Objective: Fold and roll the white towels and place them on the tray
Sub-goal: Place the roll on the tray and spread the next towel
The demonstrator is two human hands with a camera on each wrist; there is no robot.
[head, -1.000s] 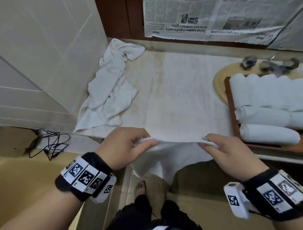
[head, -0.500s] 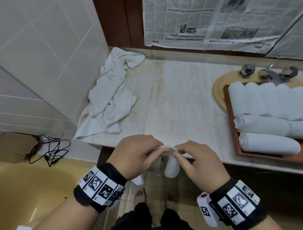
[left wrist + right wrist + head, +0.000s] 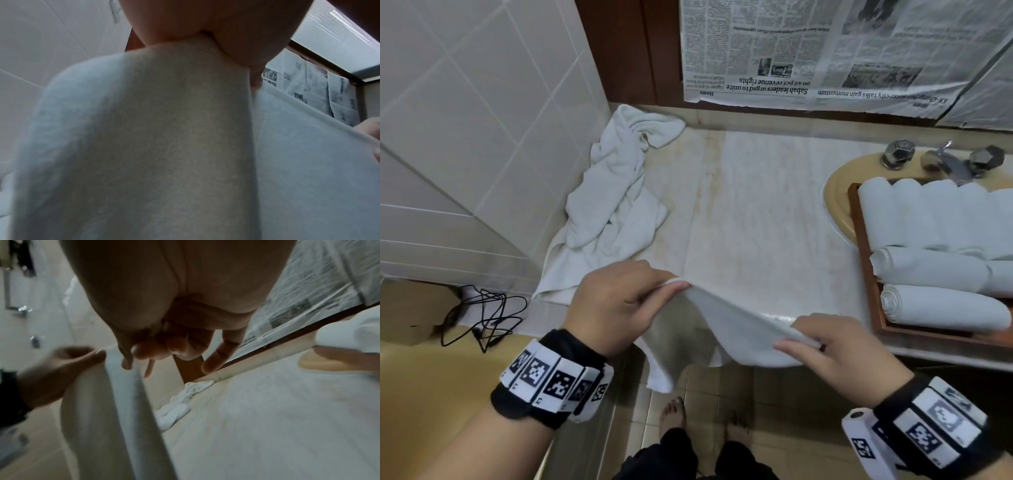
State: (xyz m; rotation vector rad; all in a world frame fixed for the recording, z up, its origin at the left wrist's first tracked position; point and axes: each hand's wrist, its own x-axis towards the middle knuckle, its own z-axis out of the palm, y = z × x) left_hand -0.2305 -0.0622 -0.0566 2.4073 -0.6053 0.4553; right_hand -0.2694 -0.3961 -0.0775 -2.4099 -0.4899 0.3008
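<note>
Two hands, together half a second ago, now stand apart: left hand (image 3: 616, 305) and right hand (image 3: 839, 353) each pinch the white towel (image 3: 722, 329), stretched sagging over the counter edge (image 3: 945, 356), beside the tray (image 3: 866, 274).

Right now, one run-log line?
left hand: pinches towel | right hand: pinches towel | tray: rolled towels

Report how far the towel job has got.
Done: several rolled towels lie on the tray. In hand: left hand and right hand pinch one white towel stretched at the counter edge. Left: the crumpled towels beside the wall.
</note>
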